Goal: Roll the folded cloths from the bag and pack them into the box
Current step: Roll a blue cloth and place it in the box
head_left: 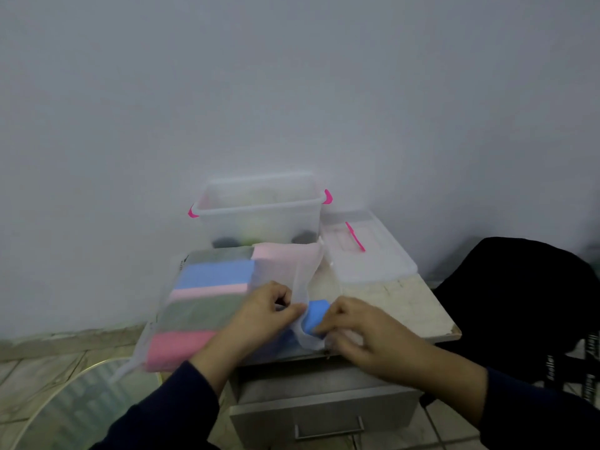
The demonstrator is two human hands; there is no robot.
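A translucent white bag (207,287) lies on the small table, packed with folded cloths in pink, blue and grey-green. My left hand (259,315) pinches the bag's open edge at its right side. My right hand (357,332) grips a blue folded cloth (316,316) that sticks out of the bag's opening. Behind the bag stands the clear plastic box (259,207) with pink latches; dark and yellowish things lie blurred in its bottom.
The box's clear lid (367,251) with a pink handle lies at the table's back right. A worn tabletop (406,306) sits over a metal drawer (324,414). A black chair (519,297) stands to the right, and a round glass table (74,407) at lower left.
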